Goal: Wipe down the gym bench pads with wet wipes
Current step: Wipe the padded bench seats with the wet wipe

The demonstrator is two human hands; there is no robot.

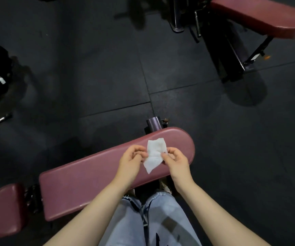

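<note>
Head view: both hands pinch a white wet wipe just above the maroon bench pad, left hand at its left edge, right hand at its right. It looks light, limp and damp; best held flat under spread fingers.

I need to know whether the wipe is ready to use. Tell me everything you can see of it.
The wet wipe is a white, thin, slightly textured sheet, crumpled and only partly unfolded. It is held in the air above the long maroon bench pad, not lying on it. The left hand and right hand pinch its opposite edges; one corner hangs down.
</note>
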